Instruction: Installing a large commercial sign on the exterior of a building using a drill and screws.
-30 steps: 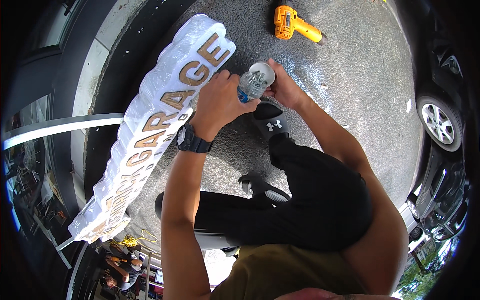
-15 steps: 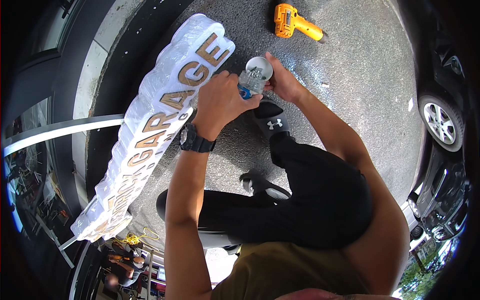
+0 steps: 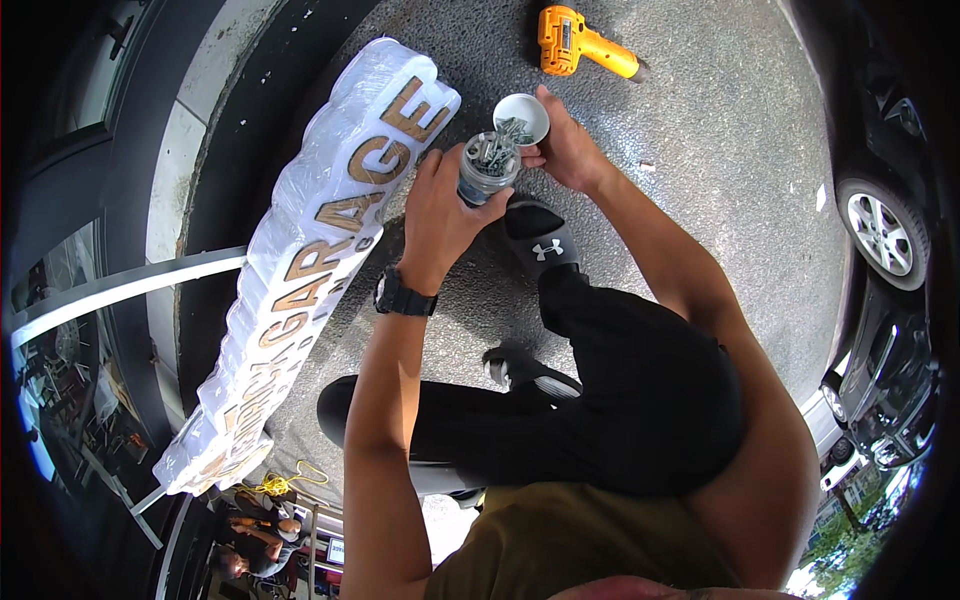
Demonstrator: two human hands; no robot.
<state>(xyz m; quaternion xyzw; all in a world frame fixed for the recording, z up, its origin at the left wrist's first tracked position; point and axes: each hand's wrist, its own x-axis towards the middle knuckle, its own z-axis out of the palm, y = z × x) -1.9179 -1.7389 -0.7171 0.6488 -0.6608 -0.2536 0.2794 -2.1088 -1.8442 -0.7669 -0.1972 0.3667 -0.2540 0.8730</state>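
Observation:
My left hand (image 3: pixel 440 215) is wrapped round a clear plastic jar (image 3: pixel 484 188). Small metal screws (image 3: pixel 497 152) fill the jar's mouth. In my right hand (image 3: pixel 572 150) is a round white lid (image 3: pixel 531 108), held by its edge against the jar's rim. More screws lie in the lid's lower part, and the two heaps meet at the rim. Both hands are above the asphalt, just beyond my dark shoe (image 3: pixel 537 232). A yellow and black cordless drill (image 3: pixel 562 42) lies on the ground past my right hand.
A long plastic-wrapped sign with brown raised letters (image 3: pixel 330 235) stretches along my left. Beside it are a metal bar (image 3: pixel 130 285) and a kerb (image 3: pixel 185 150). Parked cars (image 3: pixel 880 240) stand at the right. Behind, lower left, are a person (image 3: pixel 262 550) and a yellow cord (image 3: pixel 280 483).
The jar has turned from tipped toward the lid to mouth-up, showing its round opening. More screws now show between lid and jar. My left hand has shifted slightly.

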